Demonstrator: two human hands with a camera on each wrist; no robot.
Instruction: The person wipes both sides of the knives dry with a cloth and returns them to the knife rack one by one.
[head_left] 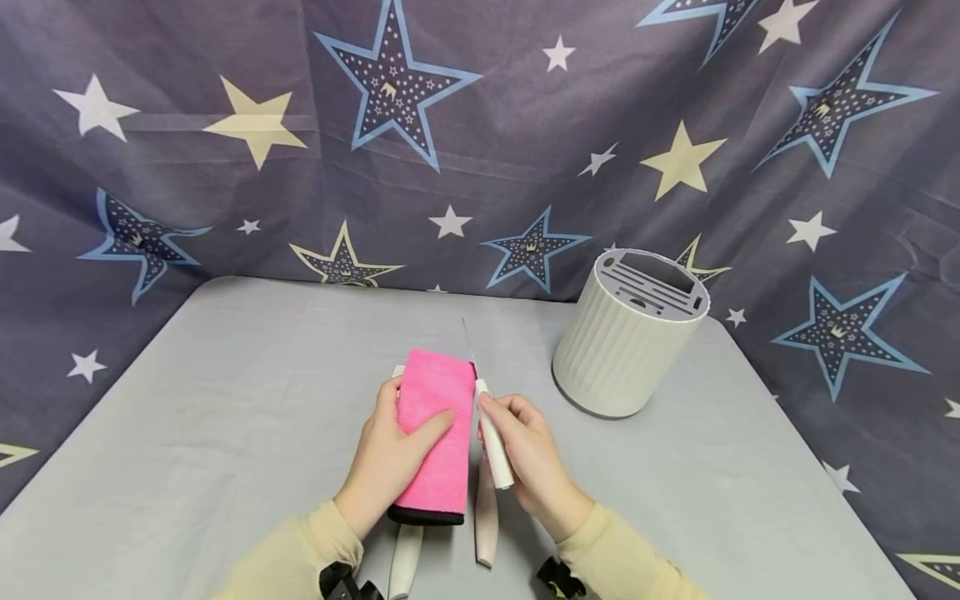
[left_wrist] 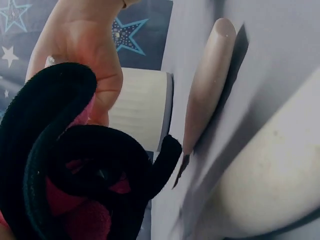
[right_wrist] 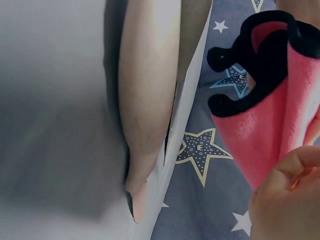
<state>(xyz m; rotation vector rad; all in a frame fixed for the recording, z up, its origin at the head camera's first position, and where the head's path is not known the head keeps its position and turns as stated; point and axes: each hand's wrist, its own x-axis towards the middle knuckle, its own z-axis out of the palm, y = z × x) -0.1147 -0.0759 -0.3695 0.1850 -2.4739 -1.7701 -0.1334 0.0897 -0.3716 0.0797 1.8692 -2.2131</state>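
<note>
My left hand (head_left: 384, 458) holds a folded pink cloth (head_left: 437, 425) with black edging, its thumb laid across the front. In the right wrist view the cloth's lower end hangs in loose folds. My right hand (head_left: 532, 454) grips a knife by its white handle (head_left: 495, 442). The thin blade points up and away, seen nearly edge-on close beside the cloth's right side. Below the hands lies another pale-handled knife (head_left: 487, 521), its handle toward me. A further pale handle (head_left: 407, 560) sticks out from under the cloth on the left, the rest hidden.
A cream ribbed knife block (head_left: 626, 342) with a slotted grey top stands on the right, beyond my right hand. Grey cloth covers the table (head_left: 225, 400). Behind it hangs a dark curtain (head_left: 487, 183) with stars.
</note>
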